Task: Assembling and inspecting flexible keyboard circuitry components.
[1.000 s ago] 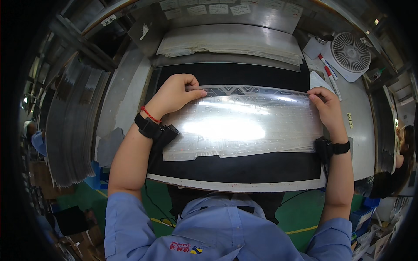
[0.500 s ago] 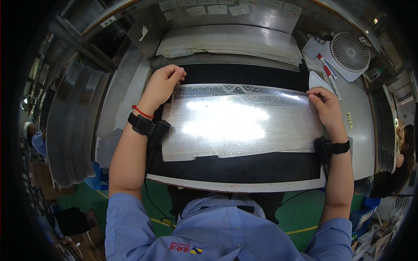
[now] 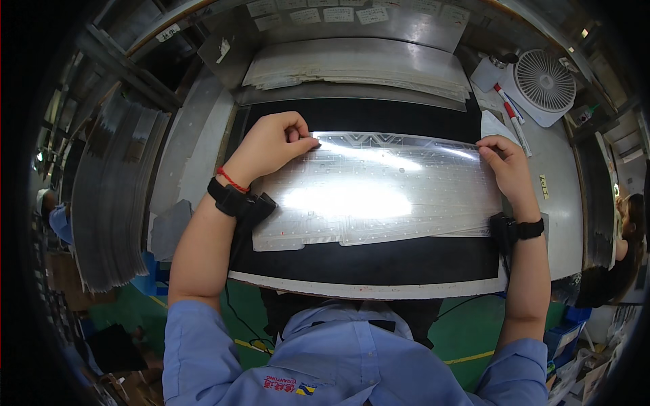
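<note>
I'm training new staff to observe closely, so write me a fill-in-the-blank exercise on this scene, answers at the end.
The right hand pinches the plastic sheet near its far ____ corner.
The left hand has a ____ string bracelet at its wrist.
The mat beneath the sheet is ____.
The fan has a ____ casing.

Missing words: right; red; black; white.

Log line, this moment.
clear printed plastic sheets: on flat black mat | left hand: pinching far edge, left part | right hand: holding far right corner
</note>
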`<state>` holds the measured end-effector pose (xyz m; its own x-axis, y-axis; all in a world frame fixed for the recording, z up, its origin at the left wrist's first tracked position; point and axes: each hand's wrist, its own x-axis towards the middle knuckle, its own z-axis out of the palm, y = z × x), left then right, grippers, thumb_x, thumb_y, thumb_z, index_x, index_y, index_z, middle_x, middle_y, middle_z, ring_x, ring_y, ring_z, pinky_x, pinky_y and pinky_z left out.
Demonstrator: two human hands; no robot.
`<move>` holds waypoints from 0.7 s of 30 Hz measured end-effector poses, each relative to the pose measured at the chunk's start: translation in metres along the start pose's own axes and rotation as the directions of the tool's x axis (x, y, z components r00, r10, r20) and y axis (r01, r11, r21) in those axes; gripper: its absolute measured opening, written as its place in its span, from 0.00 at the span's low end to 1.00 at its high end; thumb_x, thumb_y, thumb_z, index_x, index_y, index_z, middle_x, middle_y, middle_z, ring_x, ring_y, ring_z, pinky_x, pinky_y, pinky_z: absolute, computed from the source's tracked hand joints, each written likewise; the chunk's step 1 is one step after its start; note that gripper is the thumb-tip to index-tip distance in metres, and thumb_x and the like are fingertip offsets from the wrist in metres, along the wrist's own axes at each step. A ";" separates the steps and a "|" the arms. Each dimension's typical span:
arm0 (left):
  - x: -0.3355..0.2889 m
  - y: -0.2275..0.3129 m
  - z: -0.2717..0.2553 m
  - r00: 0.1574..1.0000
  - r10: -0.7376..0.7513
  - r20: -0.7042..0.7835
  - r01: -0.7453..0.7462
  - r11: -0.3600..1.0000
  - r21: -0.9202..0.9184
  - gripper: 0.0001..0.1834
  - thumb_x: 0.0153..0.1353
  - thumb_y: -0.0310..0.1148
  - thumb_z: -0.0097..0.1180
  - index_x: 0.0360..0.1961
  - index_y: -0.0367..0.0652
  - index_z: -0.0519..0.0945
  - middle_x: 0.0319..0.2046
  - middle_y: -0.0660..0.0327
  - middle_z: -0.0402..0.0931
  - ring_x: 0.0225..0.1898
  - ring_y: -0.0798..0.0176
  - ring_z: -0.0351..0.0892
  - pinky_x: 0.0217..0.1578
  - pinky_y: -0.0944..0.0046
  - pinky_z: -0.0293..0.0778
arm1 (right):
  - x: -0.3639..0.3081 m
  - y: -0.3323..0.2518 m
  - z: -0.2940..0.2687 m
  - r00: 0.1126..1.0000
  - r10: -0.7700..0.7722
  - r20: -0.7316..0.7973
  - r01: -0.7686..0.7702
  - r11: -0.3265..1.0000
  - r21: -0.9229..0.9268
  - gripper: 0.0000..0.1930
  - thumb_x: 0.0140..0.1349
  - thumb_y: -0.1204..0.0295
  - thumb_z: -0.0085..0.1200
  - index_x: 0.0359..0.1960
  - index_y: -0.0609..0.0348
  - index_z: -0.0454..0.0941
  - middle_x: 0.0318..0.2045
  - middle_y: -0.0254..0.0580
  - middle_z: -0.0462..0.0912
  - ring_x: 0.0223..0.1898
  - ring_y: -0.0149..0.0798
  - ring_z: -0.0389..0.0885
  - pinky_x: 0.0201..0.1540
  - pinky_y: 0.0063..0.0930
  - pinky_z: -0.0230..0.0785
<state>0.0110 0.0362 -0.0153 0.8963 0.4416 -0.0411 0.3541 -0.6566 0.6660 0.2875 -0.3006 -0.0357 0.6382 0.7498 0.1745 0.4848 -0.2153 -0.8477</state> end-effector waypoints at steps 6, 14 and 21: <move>0.009 -0.007 0.004 0.998 -0.053 0.029 0.053 0.999 0.004 0.11 0.56 0.31 0.68 0.27 0.40 0.76 0.18 0.70 0.69 0.21 0.75 0.65 0.24 0.71 0.62 | 0.002 0.002 0.002 1.000 -0.005 0.024 0.005 1.000 -0.002 0.06 0.66 0.76 0.56 0.42 0.63 0.81 0.33 0.30 0.81 0.36 0.25 0.76 0.41 0.19 0.68; 0.008 -0.003 0.003 0.997 -0.061 0.053 0.061 0.998 -0.007 0.11 0.56 0.30 0.66 0.29 0.40 0.75 0.19 0.70 0.68 0.21 0.75 0.64 0.25 0.71 0.64 | 0.001 0.003 0.001 1.000 -0.008 0.021 0.009 1.000 -0.019 0.06 0.66 0.76 0.56 0.42 0.63 0.81 0.32 0.30 0.81 0.35 0.24 0.75 0.40 0.19 0.67; 0.009 -0.012 0.004 1.000 -0.030 0.003 0.030 0.999 -0.030 0.05 0.62 0.28 0.61 0.33 0.39 0.78 0.22 0.69 0.72 0.22 0.75 0.65 0.26 0.72 0.65 | 0.001 0.002 0.002 1.000 -0.013 0.020 0.013 1.000 -0.017 0.06 0.66 0.76 0.56 0.41 0.63 0.81 0.33 0.31 0.81 0.35 0.25 0.76 0.41 0.20 0.67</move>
<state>0.0157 0.0459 -0.0267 0.8863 0.4588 -0.0634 0.3723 -0.6244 0.6867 0.2881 -0.2987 -0.0384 0.6196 0.7651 0.1751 0.5034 -0.2162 -0.8365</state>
